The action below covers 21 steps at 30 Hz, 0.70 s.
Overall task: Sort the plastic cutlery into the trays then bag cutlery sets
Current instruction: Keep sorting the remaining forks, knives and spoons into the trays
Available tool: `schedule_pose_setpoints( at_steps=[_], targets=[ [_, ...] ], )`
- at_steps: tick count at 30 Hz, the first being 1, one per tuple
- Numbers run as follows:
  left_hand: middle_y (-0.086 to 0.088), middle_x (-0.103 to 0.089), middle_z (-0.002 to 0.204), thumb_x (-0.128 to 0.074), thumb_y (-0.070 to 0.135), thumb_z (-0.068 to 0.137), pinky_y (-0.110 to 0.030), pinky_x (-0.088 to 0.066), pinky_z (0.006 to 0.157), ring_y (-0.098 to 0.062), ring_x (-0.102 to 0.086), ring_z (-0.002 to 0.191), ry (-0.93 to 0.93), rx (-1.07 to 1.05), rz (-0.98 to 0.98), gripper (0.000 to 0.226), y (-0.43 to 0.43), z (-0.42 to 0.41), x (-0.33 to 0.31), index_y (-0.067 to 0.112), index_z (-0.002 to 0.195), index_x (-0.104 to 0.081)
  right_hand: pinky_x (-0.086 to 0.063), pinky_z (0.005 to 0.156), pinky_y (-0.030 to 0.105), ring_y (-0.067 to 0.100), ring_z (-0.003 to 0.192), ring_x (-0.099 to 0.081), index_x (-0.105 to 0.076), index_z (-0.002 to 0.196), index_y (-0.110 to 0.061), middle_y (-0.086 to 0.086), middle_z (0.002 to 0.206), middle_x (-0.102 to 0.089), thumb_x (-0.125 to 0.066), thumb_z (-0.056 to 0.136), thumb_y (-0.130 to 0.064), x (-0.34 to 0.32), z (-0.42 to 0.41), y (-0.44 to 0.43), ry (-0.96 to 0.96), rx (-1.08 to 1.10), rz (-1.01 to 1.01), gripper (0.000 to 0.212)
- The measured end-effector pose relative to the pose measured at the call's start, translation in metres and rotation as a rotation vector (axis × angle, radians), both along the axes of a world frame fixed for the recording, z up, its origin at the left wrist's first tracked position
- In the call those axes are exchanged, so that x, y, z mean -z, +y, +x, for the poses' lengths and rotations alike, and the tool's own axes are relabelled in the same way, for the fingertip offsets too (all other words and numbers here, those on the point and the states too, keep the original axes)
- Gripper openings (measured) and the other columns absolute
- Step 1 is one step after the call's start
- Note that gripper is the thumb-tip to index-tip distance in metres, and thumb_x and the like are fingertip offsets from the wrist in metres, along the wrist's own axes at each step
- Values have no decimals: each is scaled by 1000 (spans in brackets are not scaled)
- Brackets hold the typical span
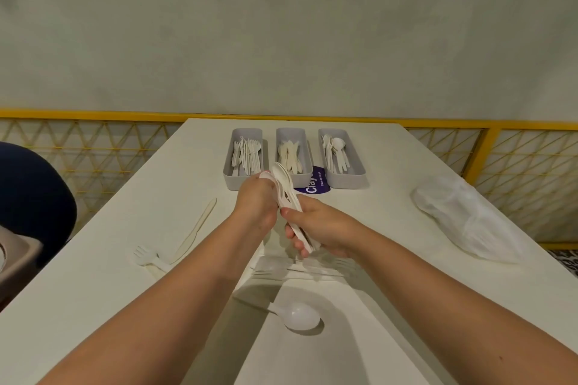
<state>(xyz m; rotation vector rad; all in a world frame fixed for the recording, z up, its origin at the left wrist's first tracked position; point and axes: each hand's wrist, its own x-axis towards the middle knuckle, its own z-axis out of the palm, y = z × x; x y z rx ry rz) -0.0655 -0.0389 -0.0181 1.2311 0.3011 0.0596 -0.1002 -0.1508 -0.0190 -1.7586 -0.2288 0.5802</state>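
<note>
Both hands hold one bundle of white plastic cutlery above the table's middle. My right hand grips the handles, and my left hand curls round the upper part, where a spoon bowl sticks out. Three grey trays stand at the far end: a left tray with forks, a middle tray with knives and a right tray with spoons. Loose on the table lie a knife, a fork, a spoon and more forks under my hands.
A pile of clear plastic bags lies at the right edge of the white table. A purple card sits between the trays. A dark blue chair stands at the left, and a yellow rail runs behind.
</note>
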Motion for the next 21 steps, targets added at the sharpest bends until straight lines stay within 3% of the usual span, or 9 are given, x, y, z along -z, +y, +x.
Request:
schedule_pose_setpoints(
  at_steps=[4,7,9,13,16,18,21],
  targets=[
    [-11,-55,80,-30,-12,86,-28,-42,68,-20,-50,72,17,88,36,31,-1,13,-1,5,84,-57,-29,36,16,3,37,-34,-49,106,-14,1,62,-40,-45,98,-11,-1,14,-9,-28,-6,-72,9],
    [-5,-55,99,-36,-2,90,-28,-40,76,-19,-51,86,-19,167,333,40,1,24,4,7,127,-49,-25,35,15,6,41,-32,-50,89,-15,1,61,-40,-45,98,-10,-12,38,-25,-34,109,-61,12],
    [-5,-45,129,-40,7,96,-29,-38,94,-21,-47,115,-86,157,635,47,5,32,6,15,142,-34,-25,35,16,7,44,-32,-48,87,-12,2,62,-40,-43,98,-8,-19,60,-38,-60,230,-53,13],
    [-4,-20,154,-41,20,99,-39,-24,114,-24,-23,141,-273,190,1255,49,14,50,16,22,146,-28,-34,39,17,11,49,-38,-49,92,-5,6,64,-43,-42,94,0,-22,110,-61,-65,425,-116,8],
    [-2,-5,159,-37,33,99,-51,-6,117,-26,-2,146,-239,294,1615,52,21,63,24,30,148,-20,-35,44,19,12,52,-39,-49,94,-4,6,63,-45,-41,94,1,-19,143,-68,-41,498,-181,9],
    [0,3,160,-34,38,99,-53,0,116,-26,6,147,-224,360,1715,53,24,70,28,34,148,-15,-34,39,18,12,51,-37,-49,81,-6,7,62,-42,-38,95,2,-16,162,-69,-20,526,-206,19],
    [2,4,160,-32,42,99,-55,2,114,-27,9,146,-210,426,1705,53,27,76,37,36,148,-14,-33,33,14,14,51,-34,-44,69,-6,8,61,-38,-33,94,6,-11,186,-68,29,570,-219,30]
  ],
)
